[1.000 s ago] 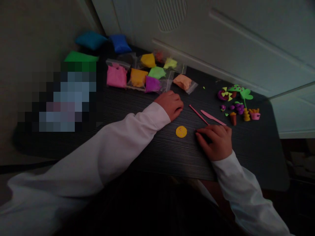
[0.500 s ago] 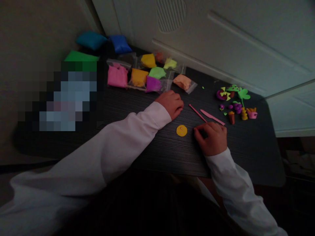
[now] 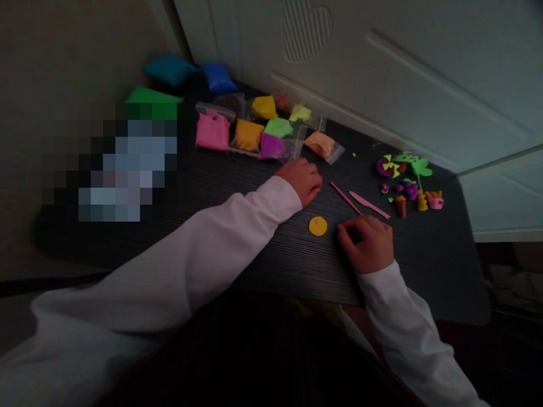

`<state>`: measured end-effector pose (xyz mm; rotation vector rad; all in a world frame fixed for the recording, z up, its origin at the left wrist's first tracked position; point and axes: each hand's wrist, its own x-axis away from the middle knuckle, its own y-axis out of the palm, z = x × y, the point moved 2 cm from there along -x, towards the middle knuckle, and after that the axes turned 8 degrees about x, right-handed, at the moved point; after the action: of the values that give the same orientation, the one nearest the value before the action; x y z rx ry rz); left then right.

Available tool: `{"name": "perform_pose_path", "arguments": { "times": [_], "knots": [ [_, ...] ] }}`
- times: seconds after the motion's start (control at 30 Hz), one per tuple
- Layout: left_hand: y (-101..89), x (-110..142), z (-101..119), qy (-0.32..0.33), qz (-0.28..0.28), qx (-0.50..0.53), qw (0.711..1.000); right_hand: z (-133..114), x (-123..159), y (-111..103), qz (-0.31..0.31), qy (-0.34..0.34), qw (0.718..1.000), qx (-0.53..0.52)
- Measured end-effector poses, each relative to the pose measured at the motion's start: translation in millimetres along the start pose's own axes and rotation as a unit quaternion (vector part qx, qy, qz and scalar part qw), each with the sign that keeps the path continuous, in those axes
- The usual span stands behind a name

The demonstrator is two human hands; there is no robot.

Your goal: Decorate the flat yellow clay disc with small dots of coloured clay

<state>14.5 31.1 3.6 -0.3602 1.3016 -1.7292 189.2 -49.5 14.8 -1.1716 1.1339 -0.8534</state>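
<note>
My left hand (image 3: 302,182) rests on the dark table with its fingers curled in, just in front of the bagged purple clay (image 3: 272,146). Whatever its fingers hold, if anything, is hidden. My right hand (image 3: 370,244) lies lower and to the right, thumb and forefinger pinched together; what may be between the tips is too small to make out. Between the two hands lies a flat yellow clay disc (image 3: 318,226) with a small pinkish curved mark on it, touched by neither hand. Beyond my right hand are a thin pink rod tool (image 3: 344,196) and a pink plastic knife (image 3: 369,204).
Small bags of pink (image 3: 212,131), orange (image 3: 249,134) and peach clay (image 3: 320,144) sit along the back. Blue (image 3: 219,78) and teal packets (image 3: 169,70) stand far left, near a pixelated area. Several clay figures, including purple grapes (image 3: 409,190) and a pink cup (image 3: 435,201), are at right.
The view has shifted slightly, so most things appear a little further right. Both hands keep about the same pose and place beside the yellow disc.
</note>
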Motion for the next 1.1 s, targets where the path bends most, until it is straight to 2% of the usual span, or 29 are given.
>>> {"name": "perform_pose_path", "arguments": {
  "times": [0.2,0.57,0.73,1.1],
  "knots": [
    [-3.5,1,3,-0.014,-0.018,0.002,1.0,1,10,-3,0.013,-0.023,1.0,-0.01],
    [-0.1,0,0,0.0,-0.004,0.015,1.0,3,19,-7,0.029,-0.047,0.998,0.012],
    [2.9,-2,-1,-0.015,-0.007,0.01,1.0,2,24,-8,-0.001,-0.062,0.996,0.068],
    [-1.0,2,0,0.013,0.002,0.008,1.0,-8,27,-10,-0.005,-0.087,0.989,0.122]
  ]
}}
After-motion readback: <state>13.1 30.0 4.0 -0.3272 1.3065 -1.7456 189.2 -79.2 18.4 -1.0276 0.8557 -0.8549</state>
